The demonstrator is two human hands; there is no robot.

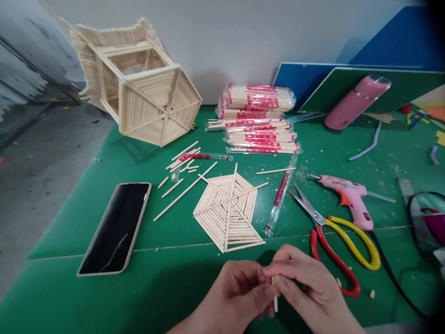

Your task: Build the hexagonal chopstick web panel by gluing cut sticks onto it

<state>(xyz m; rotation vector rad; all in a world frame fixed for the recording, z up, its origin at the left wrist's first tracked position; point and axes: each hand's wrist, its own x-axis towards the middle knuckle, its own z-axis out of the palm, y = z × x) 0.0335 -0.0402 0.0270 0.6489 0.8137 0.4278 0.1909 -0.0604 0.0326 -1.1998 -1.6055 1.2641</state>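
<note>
My left hand [243,292] and my right hand [306,283] meet near the front edge of the green table, fingers pinched together. Between them is a short wooden stick [276,304]; its lower end pokes out below the fingertips and the rest is hidden. Just beyond lies a flat hexagonal panel of wooden sticks [212,213], with crossing spokes and rows of sticks filling its sections. Scissors [316,218] with one red and one yellow handle rest open to the right of my right hand.
A pink glue gun [351,195] lies beyond the scissors. Loose sticks [184,191] and a phone [114,227] are at left. Behind stand a stick-built lantern-like frame [160,106], wrapped chopstick bundles [260,139] and a leaning pink bottle [356,104].
</note>
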